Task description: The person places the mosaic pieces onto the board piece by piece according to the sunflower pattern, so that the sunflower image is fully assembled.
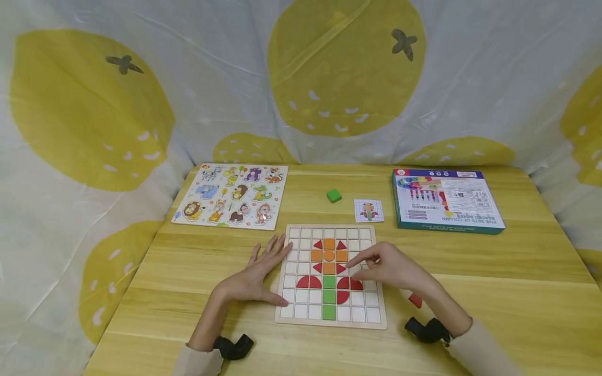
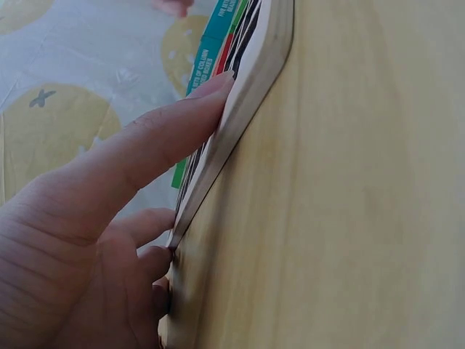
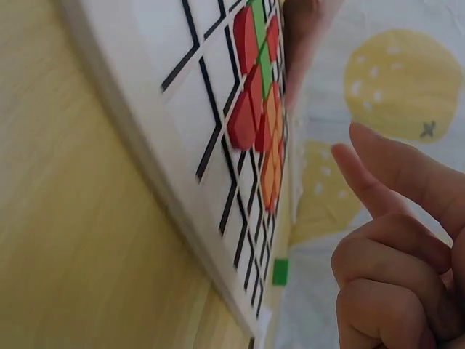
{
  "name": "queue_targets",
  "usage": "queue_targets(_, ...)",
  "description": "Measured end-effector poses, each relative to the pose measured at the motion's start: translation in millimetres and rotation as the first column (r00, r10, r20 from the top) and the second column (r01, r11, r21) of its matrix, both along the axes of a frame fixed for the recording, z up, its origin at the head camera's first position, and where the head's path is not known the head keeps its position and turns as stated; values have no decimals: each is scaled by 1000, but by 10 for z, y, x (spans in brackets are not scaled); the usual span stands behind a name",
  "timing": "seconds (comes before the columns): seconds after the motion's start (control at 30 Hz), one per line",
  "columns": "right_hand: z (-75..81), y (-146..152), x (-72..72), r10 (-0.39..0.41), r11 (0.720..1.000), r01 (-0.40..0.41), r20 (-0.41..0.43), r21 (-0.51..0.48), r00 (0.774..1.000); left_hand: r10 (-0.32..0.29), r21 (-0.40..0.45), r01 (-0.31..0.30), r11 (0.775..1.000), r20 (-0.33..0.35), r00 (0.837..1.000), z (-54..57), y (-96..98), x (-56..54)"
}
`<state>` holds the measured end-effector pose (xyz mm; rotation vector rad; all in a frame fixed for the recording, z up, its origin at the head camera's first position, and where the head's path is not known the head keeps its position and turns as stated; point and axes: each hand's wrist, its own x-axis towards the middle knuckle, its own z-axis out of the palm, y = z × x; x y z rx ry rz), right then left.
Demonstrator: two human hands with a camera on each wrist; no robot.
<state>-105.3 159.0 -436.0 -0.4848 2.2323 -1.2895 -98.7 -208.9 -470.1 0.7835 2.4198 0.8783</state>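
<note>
A white grid board (image 1: pixel 301 313) lies on the table. Orange squares and an orange circle sit in its upper middle with small red triangles around them. Below runs a column of green squares (image 1: pixel 329 297), with red quarter-circle pieces (image 1: pixel 343 297) on both sides. My left hand (image 1: pixel 246 282) spreads along the board's left edge; its thumb (image 2: pixel 207 91) touches the rim in the left wrist view. Above the right side of the board hovers my right hand (image 1: pixel 390 266), thumb and index finger apart. In the right wrist view nothing shows between those fingertips (image 3: pixel 361 133).
A loose red piece (image 1: pixel 415 300) lies beneath the right forearm. Beyond the board are a green block (image 1: pixel 334 196) and a small pattern card (image 1: pixel 369 210). An animal puzzle (image 1: pixel 230 225) lies back left, a boxed toy (image 1: pixel 449 201) back right. A lemon-print curtain (image 1: pixel 226 94) hangs behind.
</note>
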Motion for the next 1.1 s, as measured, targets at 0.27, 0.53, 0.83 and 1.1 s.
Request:
queue_targets(0.27,-42,782,136,-95,995,95,16,-12,995,-1,1,1,1000,-2,1000,-6,6,3)
queue_targets(0.53,-182,1167,220,-14,999,19,124,-37,992,5,4,-5,1000,6,1000,16,14,12)
queue_targets(0.83,-342,1242,222,78,995,-61,219,-83,973,7,3,-8,1000,19,1000,34,25,23)
queue_targets(1.1,-316,1148,166,75,997,-70,167,-34,983,13,1,-13,1000,18,1000,28,14,20)
